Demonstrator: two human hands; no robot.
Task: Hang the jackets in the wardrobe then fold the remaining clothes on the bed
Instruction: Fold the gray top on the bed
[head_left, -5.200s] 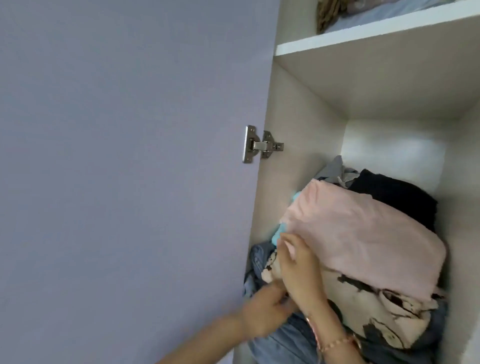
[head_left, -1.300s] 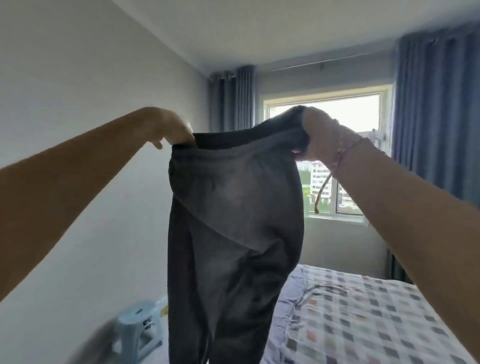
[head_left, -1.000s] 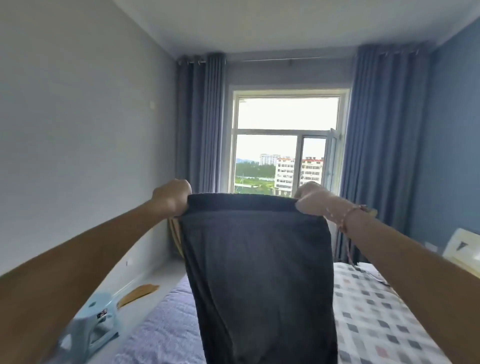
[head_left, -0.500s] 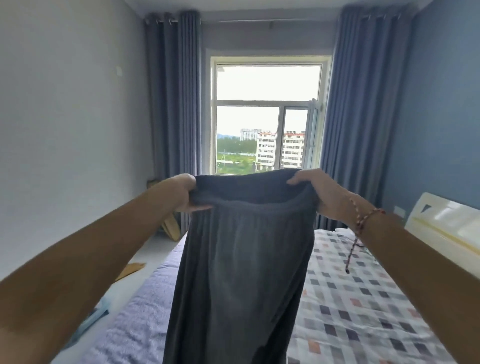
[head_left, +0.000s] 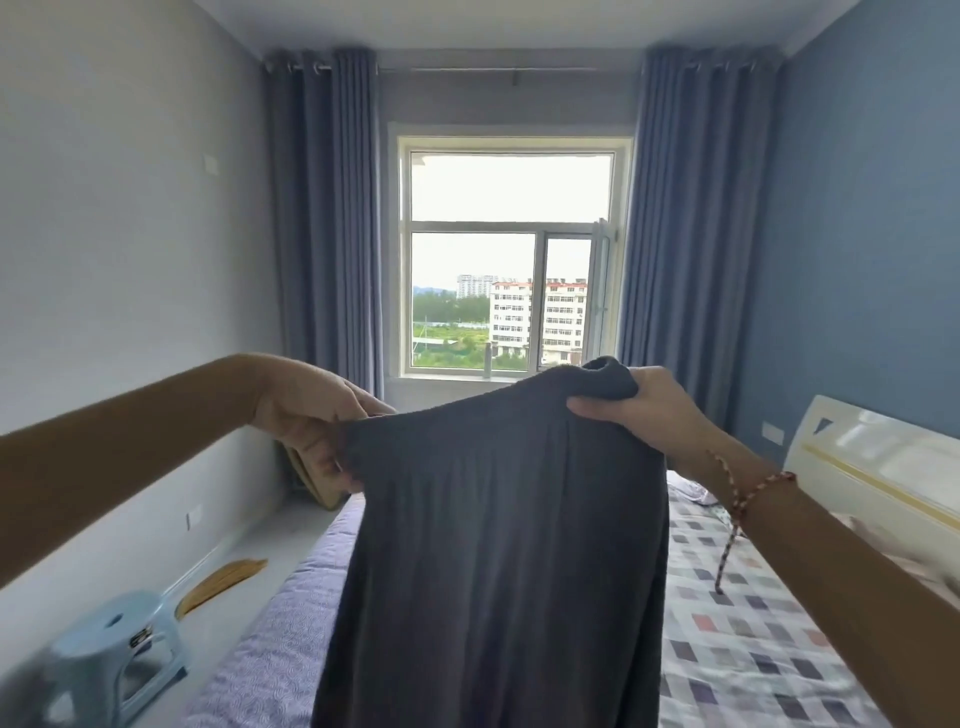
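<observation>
Left hand (head_left: 311, 421) and right hand (head_left: 644, 410) each grip a top corner of dark grey trousers (head_left: 493, 545), fabric hanging below the curled fingers, above the bed (head_left: 753, 623).

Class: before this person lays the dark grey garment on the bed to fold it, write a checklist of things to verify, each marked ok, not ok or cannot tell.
1. Left hand grips the garment at its top edge: ok.
2. Right hand grips the other end: ok.
3. Top edge level and flat: not ok, right end higher and bunched.
4. Bed lies below the garment: ok.
5. Garment's lower end untangled: cannot tell, out of frame.
</observation>
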